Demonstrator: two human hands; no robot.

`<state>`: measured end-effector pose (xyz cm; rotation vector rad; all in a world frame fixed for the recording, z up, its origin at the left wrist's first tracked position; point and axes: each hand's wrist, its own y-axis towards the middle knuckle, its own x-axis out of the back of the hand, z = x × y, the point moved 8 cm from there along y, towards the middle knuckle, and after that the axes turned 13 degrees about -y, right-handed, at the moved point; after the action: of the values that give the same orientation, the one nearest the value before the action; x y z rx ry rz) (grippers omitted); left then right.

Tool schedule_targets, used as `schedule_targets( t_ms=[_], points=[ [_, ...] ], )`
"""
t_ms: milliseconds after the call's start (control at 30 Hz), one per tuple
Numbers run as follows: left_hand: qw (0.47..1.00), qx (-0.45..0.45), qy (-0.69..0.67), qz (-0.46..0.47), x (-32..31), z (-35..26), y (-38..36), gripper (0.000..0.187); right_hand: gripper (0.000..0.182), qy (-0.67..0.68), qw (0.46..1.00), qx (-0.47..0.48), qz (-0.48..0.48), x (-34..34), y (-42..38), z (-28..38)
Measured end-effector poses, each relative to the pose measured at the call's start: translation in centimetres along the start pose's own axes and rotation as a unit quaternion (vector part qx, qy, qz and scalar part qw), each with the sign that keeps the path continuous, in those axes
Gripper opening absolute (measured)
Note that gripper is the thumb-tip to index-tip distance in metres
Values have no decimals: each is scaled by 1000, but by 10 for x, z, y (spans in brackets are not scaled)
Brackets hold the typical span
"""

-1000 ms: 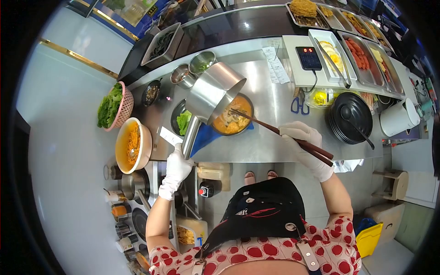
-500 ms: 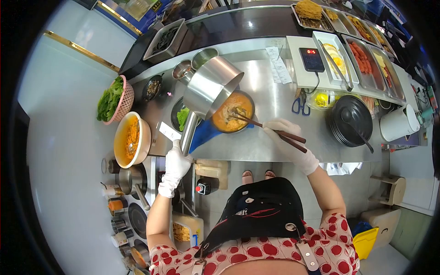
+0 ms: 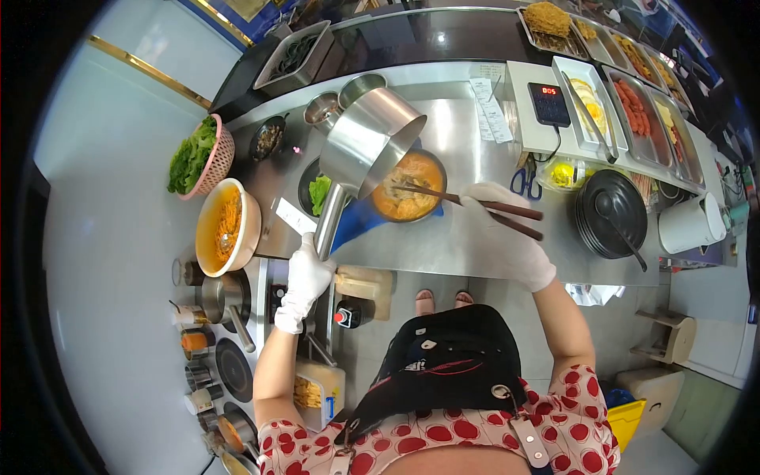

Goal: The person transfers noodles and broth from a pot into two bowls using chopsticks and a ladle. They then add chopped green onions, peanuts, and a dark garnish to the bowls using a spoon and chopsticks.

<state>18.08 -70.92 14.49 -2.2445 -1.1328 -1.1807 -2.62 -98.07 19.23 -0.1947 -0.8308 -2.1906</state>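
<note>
saucepan [image 3: 372, 142]: tilted, mouth rightward, overlapping bowl's left rim in view; handle [image 3: 330, 224] slanting toward surface's [image 3: 404, 255] near edge, gripped by left hand [image 3: 309, 277]. bowl [image 3: 444, 180]: on surface, between hands, right hand [image 3: 507, 237] nearer, grasping chopsticks [image 3: 518, 211] angled left into it.

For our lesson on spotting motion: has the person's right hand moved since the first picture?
Yes: the right hand has shifted a little to the left, judged against the blue-handled scissors.
</note>
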Motion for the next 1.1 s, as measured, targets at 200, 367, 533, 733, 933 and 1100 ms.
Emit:
schedule_targets(
  t_ms=[200,367,533,733,933,1100],
  points=[
    [1000,14,-1,14,-4,-4,4,37,8,-10,999,-52,5,22,-2,-16],
    [999,29,18,23,-7,-5,7,38,10,-33,999,-40,-1,31,-6,-5],
    [998,38,31,28,-8,-8,10,39,11,-11,998,60,-6,24,-7,12],
    [999,11,31,16,-13,-1,2,42,11,29,999,-28,23,17,-11,6],
    [937,122,-320,64,-26,25,-38,43,15,-170,985,-8,0,25,-8,39],
    [668,234,-700,96,-6,34,-125,27,15,-164,981,-46,-94,52,-9,-8]
  ],
)
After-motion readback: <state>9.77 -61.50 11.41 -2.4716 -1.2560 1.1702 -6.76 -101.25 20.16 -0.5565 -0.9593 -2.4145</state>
